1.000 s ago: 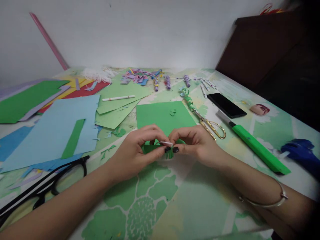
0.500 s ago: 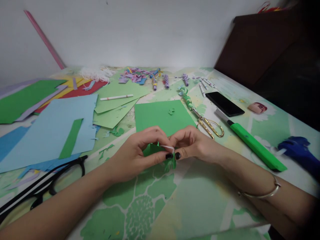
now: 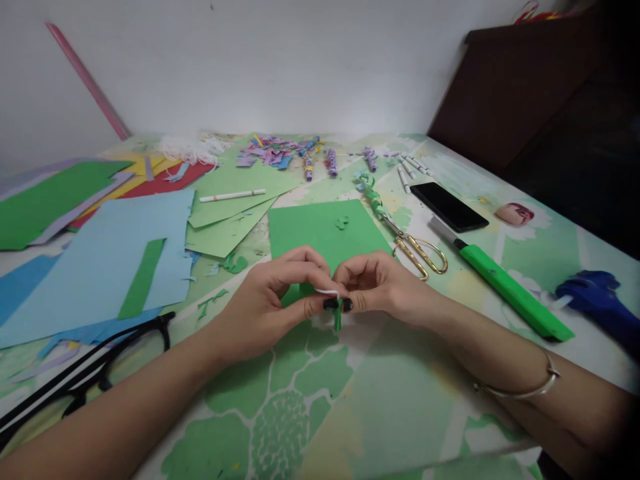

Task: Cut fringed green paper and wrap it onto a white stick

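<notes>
Pinched between the thumbs and fingertips of both my hands is a narrow green paper strip (image 3: 337, 319), hanging down a little below the thumbnails. My left hand (image 3: 280, 293) grips it from the left; my right hand (image 3: 375, 287) meets it from the right, the thumbs almost touching. A short white string (image 3: 327, 291) shows at the strip's top between the fingers. Just beyond my hands lies a green paper sheet (image 3: 320, 230) with a small cut scrap on it. Gold-handled scissors (image 3: 415, 250) rest to its right, by a curled green paper piece (image 3: 371, 192).
On the right are a phone (image 3: 450, 205), a green box cutter (image 3: 510, 287), a blue object (image 3: 600, 297) and a pinkish stone-like item (image 3: 515, 213). Glasses (image 3: 135, 347) and coloured paper sheets (image 3: 100, 253) lie left. Paper scraps (image 3: 270, 152) and purple rolls (image 3: 333, 163) sit at the back.
Both hands have shifted slightly left with the paper. The green piece, which showed a spread fringe before, now appears as a narrow strip.
</notes>
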A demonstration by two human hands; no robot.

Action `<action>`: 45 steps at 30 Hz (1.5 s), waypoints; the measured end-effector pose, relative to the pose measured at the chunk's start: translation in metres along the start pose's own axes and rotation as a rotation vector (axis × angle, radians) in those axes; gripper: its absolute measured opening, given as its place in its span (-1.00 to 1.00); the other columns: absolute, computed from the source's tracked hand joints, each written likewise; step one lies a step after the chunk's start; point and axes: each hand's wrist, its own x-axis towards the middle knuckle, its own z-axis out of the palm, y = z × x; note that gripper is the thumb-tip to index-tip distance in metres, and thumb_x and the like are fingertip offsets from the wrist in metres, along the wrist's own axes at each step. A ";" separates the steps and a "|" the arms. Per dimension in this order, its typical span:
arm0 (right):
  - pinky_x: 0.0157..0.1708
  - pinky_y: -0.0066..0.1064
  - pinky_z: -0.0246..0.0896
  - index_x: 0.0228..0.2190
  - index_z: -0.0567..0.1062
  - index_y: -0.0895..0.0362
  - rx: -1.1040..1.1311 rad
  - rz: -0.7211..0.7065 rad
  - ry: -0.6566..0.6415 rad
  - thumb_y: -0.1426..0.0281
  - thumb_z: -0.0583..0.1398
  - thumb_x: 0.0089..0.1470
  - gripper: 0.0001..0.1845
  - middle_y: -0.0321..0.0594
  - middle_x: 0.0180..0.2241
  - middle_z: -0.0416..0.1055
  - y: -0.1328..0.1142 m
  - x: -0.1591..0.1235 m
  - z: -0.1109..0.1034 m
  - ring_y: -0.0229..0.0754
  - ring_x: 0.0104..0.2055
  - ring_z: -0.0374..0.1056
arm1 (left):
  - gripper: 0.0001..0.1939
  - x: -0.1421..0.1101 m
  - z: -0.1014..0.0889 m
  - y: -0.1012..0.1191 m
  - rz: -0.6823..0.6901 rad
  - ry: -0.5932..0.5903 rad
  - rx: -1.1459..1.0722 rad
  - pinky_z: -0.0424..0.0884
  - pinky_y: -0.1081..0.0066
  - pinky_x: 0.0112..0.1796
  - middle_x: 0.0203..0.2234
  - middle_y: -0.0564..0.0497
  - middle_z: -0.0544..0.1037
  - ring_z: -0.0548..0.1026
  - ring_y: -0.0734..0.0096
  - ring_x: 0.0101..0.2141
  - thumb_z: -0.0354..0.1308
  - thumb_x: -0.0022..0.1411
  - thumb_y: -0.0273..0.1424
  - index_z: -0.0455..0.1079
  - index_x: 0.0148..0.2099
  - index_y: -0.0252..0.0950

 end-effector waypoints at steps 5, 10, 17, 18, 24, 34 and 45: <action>-0.52 -0.52 0.07 -0.56 0.44 0.23 -0.131 -0.086 0.166 0.36 0.38 -0.23 -0.75 -0.32 -0.58 0.34 0.002 0.000 0.001 -0.36 -0.54 0.21 | -0.88 0.000 0.000 -0.003 0.048 0.095 0.119 0.30 0.38 -0.30 -0.40 0.02 0.41 0.39 0.40 -0.32 0.14 0.18 -0.51 0.48 -0.28 -0.23; -0.36 -0.42 0.22 -0.51 0.47 0.22 -0.140 -0.195 0.240 0.34 0.35 -0.17 -0.78 -0.25 -0.48 0.38 0.001 -0.001 0.004 -0.27 -0.40 0.30 | -0.93 0.003 0.003 -0.006 0.027 0.202 0.207 0.29 0.38 -0.33 -0.41 0.03 0.40 0.39 0.41 -0.35 0.16 0.14 -0.51 0.45 -0.33 -0.25; -0.35 -0.35 0.25 -0.51 0.48 0.21 -0.278 -0.238 0.276 0.30 0.34 -0.17 -0.77 -0.22 -0.48 0.42 -0.003 -0.003 0.008 -0.20 -0.39 0.35 | -0.95 0.004 0.004 -0.006 -0.080 0.239 0.164 0.28 0.39 -0.35 -0.44 0.06 0.43 0.40 0.43 -0.39 0.18 0.13 -0.46 0.45 -0.38 -0.24; -0.35 -0.35 0.25 -0.51 0.48 0.21 -0.297 -0.248 0.281 0.30 0.34 -0.16 -0.77 -0.22 -0.48 0.42 -0.003 -0.003 0.008 -0.20 -0.39 0.36 | -0.95 0.004 0.004 -0.006 -0.093 0.239 0.155 0.28 0.39 -0.36 -0.44 0.06 0.43 0.40 0.43 -0.40 0.19 0.13 -0.45 0.46 -0.38 -0.24; -0.35 -0.35 0.26 -0.51 0.49 0.21 -0.382 -0.260 0.318 0.30 0.33 -0.14 -0.78 -0.22 -0.49 0.44 -0.003 -0.003 0.008 -0.22 -0.42 0.34 | -0.95 0.003 0.004 -0.006 -0.124 0.251 0.143 0.29 0.40 -0.37 -0.44 0.06 0.46 0.42 0.43 -0.40 0.20 0.13 -0.42 0.50 -0.35 -0.21; -0.36 -0.37 0.23 -0.46 0.52 0.23 -0.355 -0.236 0.309 0.28 0.29 -0.07 -0.77 -0.19 -0.46 0.44 -0.002 -0.003 0.008 -0.23 -0.40 0.31 | -0.93 0.004 0.005 -0.005 -0.118 0.274 0.117 0.31 0.41 -0.36 -0.44 0.04 0.46 0.41 0.42 -0.39 0.18 0.11 -0.47 0.50 -0.34 -0.24; -0.34 -0.42 0.23 -0.43 0.54 0.19 -0.156 -0.159 0.223 0.28 0.32 -0.11 -0.77 -0.24 -0.44 0.46 0.003 -0.002 0.008 -0.26 -0.38 0.35 | -0.92 0.004 0.003 -0.005 -0.123 0.294 0.039 0.30 0.43 -0.39 -0.47 0.05 0.45 0.41 0.45 -0.42 0.22 0.07 -0.51 0.51 -0.39 -0.24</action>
